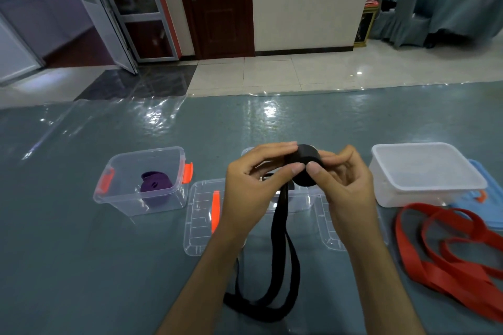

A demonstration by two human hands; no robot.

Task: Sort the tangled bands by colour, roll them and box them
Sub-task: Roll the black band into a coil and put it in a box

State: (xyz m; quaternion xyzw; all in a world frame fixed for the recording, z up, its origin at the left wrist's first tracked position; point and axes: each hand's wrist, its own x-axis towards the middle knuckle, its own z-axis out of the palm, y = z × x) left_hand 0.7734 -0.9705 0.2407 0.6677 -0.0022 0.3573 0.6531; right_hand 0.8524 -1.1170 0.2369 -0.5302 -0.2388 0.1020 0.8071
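Both hands hold a black band (283, 258) above the table; its upper end is wound into a tight roll between the fingertips. My left hand (253, 185) pinches the roll from the left, my right hand (343, 185) from the right. The loose length hangs down and loops on the table near me. A purple band (155, 187) lies rolled inside a clear box with orange clips (122, 198) at the left. Several red bands (446, 255) lie tangled at the right. Another clear box (299, 201) stands behind my hands, mostly hidden.
Two clear lids lie flat, the left lid (198, 225) with an orange clip and the right lid (330, 234) under my right wrist. A white lidded tub (424, 174) stands at the right on a blue lid (487, 215). Glossy plastic covers the grey-green table (81, 266).
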